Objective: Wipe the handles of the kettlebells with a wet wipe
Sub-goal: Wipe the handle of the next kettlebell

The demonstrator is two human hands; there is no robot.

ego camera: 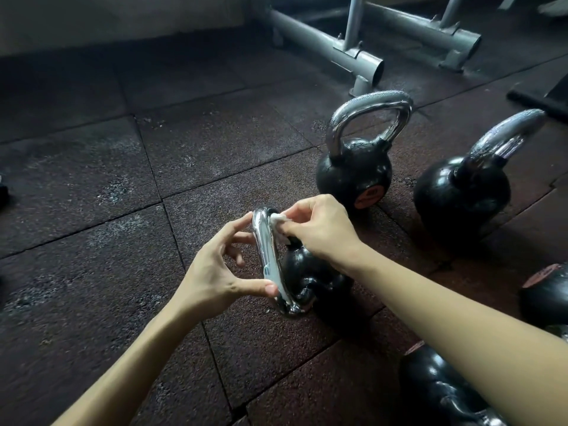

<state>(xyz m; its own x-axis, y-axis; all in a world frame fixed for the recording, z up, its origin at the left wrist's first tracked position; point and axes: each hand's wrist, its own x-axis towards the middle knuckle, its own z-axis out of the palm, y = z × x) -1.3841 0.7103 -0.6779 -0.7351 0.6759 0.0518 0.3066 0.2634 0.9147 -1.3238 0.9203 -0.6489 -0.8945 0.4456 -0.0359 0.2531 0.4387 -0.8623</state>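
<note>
We are pinching the chrome handle (269,259) of the centre kettlebell (313,278) in our left hand (215,269) and pressing a wet wipe (278,219), gripped in our right hand (319,229), against it. Two other kettlebells (353,176) (461,195) are standing at two o'clock, one orange label (367,196) unreadable, and a grey rack (353,53) is sitting at one o'clock on rubber tiles (123,241).

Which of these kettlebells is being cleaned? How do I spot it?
From the grey metal rack at the back, come forward past two upright kettlebells. The next kettlebell is the only one being touched: the left hand holds its shiny handle while the right hand presses a white wipe on it.
</note>
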